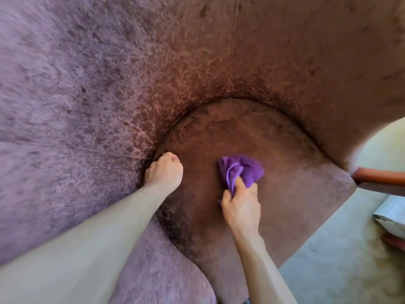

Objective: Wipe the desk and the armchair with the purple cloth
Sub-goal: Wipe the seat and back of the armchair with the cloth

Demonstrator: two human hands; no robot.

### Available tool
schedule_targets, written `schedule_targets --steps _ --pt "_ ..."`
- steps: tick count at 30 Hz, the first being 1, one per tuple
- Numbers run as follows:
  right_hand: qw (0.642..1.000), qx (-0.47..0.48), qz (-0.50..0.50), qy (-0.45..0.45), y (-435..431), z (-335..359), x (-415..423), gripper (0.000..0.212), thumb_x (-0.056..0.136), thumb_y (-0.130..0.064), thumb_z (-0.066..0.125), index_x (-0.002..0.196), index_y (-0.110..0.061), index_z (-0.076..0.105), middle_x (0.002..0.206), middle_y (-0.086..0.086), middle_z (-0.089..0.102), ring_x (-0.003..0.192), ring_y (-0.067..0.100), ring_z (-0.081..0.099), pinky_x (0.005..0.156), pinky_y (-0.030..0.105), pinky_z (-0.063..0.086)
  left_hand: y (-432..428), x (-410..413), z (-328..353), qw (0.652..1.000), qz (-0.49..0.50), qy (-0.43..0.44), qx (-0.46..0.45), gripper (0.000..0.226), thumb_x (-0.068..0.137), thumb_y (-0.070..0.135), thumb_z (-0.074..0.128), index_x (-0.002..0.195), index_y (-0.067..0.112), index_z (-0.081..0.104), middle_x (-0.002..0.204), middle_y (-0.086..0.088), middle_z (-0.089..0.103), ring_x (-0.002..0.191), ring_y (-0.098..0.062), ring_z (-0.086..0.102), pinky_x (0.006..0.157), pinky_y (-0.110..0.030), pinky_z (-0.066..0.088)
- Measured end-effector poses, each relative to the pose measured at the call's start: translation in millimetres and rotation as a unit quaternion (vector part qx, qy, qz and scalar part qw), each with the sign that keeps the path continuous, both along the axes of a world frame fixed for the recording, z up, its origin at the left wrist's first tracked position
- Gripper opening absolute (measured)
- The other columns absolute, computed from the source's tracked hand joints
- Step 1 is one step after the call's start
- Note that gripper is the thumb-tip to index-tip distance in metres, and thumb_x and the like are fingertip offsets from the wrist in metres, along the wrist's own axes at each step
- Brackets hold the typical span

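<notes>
Velvety armchair (230, 62) seat fills the view. Right hand (241, 207) grips the bunched purple cloth (243, 170), which points away beyond its fingertips. Left hand (164, 172), fisted, presses the seat edge beside it.

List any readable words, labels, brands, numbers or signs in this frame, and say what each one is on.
None can be read.
armchair: plain velvety fabric, no tag or logo shows.
purple cloth, bunched in the right hand: no label shows.
pale object on the floor at the right edge: blurred and cut off, no print can be made out.
</notes>
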State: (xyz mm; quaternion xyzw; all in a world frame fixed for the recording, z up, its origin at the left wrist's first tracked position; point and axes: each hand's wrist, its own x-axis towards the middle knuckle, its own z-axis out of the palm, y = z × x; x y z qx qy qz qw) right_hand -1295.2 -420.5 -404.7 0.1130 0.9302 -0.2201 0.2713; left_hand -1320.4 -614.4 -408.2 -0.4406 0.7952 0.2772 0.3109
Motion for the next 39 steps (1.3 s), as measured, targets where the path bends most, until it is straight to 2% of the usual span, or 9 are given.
schedule_targets --steps 6,12,16,20,24,27,31,34,39 --pt "0.936 -0.085 0.282 -0.193 -28 14 100 0.073 0.086 -0.029 0.043 0.148 -0.057 0.018 0.125 0.004 0.039 0.105 0.035 0.061 0.087 0.043 0.053 -5 -1 2 0.999 -0.022 -0.015 0.019 0.047 0.106 0.036 0.027 0.143 0.017 0.049 0.153 -0.011 0.046 0.136 -0.035 0.044 0.110 -0.038 0.031" --pt "0.971 -0.074 0.217 -0.074 -70 17 66 0.056 0.085 -0.020 0.047 0.136 -0.042 0.040 0.120 0.004 0.041 0.098 0.034 0.058 0.077 0.041 0.053 -16 -16 1 0.999 0.009 -0.046 0.019 0.072 0.100 0.060 0.017 0.138 0.015 0.059 0.148 -0.014 0.052 0.136 -0.034 0.046 0.116 -0.043 0.030" --pt "0.951 -0.040 0.281 -0.120 -96 15 82 0.040 0.101 -0.019 0.038 0.136 -0.038 0.044 0.129 0.008 0.038 0.108 0.034 0.052 0.078 0.043 0.051 -18 -13 1 0.998 -0.005 -0.050 0.026 0.078 0.099 0.063 0.012 0.140 0.014 0.057 0.150 -0.015 0.049 0.137 -0.034 0.045 0.117 -0.042 0.029" --pt "0.944 -0.046 0.304 -0.120 -76 14 75 0.043 0.092 -0.015 0.048 0.127 -0.039 0.052 0.124 0.007 0.038 0.107 0.033 0.051 0.076 0.043 0.051 -7 2 2 0.997 -0.076 -0.033 0.010 0.068 0.103 0.054 0.015 0.148 0.013 0.045 0.152 -0.016 0.045 0.138 -0.036 0.043 0.113 -0.042 0.027" --pt "0.969 -0.021 0.243 0.038 -34 26 41 0.061 0.088 -0.024 0.045 0.142 -0.053 0.037 0.109 -0.001 0.036 0.096 0.028 0.049 0.062 0.038 0.046 2 12 -1 0.988 -0.149 -0.042 0.016 0.058 0.104 0.040 0.014 0.155 0.018 0.031 0.166 -0.016 0.018 0.146 -0.035 0.033 0.115 -0.046 0.026" --pt "0.990 0.039 0.113 0.075 36 24 8 0.070 0.087 -0.021 0.055 0.146 -0.055 0.039 0.113 0.002 0.038 0.100 0.031 0.054 0.078 0.040 0.052 6 18 -1 0.975 -0.219 -0.035 -0.026 0.061 0.103 0.046 0.018 0.157 0.018 0.025 0.166 -0.017 0.012 0.146 -0.036 0.029 0.116 -0.048 0.026" --pt "0.954 0.089 -0.262 0.113 129 19 -13 0.058 0.082 -0.026 0.047 0.138 -0.016 0.055 0.123 0.029 0.051 0.105 0.046 0.057 0.089 0.048 0.047 28 26 -3 0.901 -0.401 0.124 -0.105 0.053 0.101 0.042 0.035 0.154 0.034 0.031 0.167 -0.008 0.014 0.149 -0.031 0.023 0.118 -0.050 0.027" --pt "0.973 0.072 -0.221 0.015 122 13 26 0.038 0.089 -0.021 0.051 0.120 -0.001 0.059 0.114 0.033 0.055 0.099 0.047 0.059 0.087 0.047 0.049 52 27 -11 0.882 -0.440 0.143 -0.083 0.052 0.101 0.036 0.038 0.152 0.038 0.033 0.168 -0.001 0.011 0.152 -0.028 0.017 0.119 -0.051 0.026" --pt "0.990 -0.019 -0.134 -0.035 104 6 78 0.062 0.088 -0.015 0.059 0.147 -0.034 0.051 0.112 0.008 0.045 0.103 0.037 0.059 0.086 0.037 0.048 83 38 -13 0.895 -0.421 0.108 -0.101 0.058 0.100 0.034 0.041 0.156 0.031 0.026 0.168 -0.003 0.007 0.153 -0.029 0.014 0.119 -0.050 0.026"
